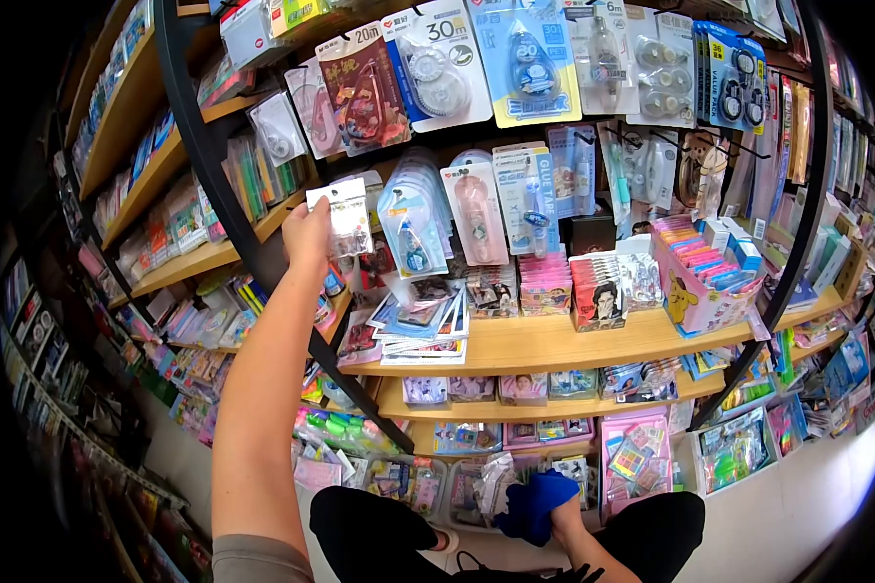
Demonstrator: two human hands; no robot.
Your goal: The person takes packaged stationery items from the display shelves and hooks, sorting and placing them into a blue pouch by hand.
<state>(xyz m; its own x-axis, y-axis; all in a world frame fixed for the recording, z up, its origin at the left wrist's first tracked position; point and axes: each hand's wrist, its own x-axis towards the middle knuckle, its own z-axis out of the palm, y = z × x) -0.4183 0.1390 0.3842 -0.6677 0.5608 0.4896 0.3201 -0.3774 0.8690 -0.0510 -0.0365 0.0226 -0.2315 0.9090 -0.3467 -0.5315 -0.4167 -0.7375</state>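
The person's left hand [308,233] is gripping a small packet [348,222] by its upper left edge, the thumb lying near its corner and the other fingers disappearing from view. The print on the packet is too small to be read, and its contents are hard to make out. The right hand [566,515] is meeting a bunched blue cloth [538,505], which is covering its fingers, so whether that grip is clenched or loose cannot be told. Dark, curved edges are cutting off the surroundings.

The packet is extending to the right of the left grip and downward, touching it, in front of the shelving. It is showing a white, flat upper part and a shiny, see-through lower part. The blue cloth is looking soft and crumpled, hanging in folds low down between two black-clad knees [374,515].

Just right of the packet, blue-and-white blister packs [415,228] are hanging in a row, their clear plastic bulging in rounded shapes. Above, larger carded packs [440,73] are hanging in line. Below, glossy flat packets [423,325] are lying in an untidy, overlapping pile on a smooth, wood-toned shelf [544,345]. Farther right, a pink box [700,291] is holding upright, colourful packets. Dark, slender posts [226,160] are framing the shelving.
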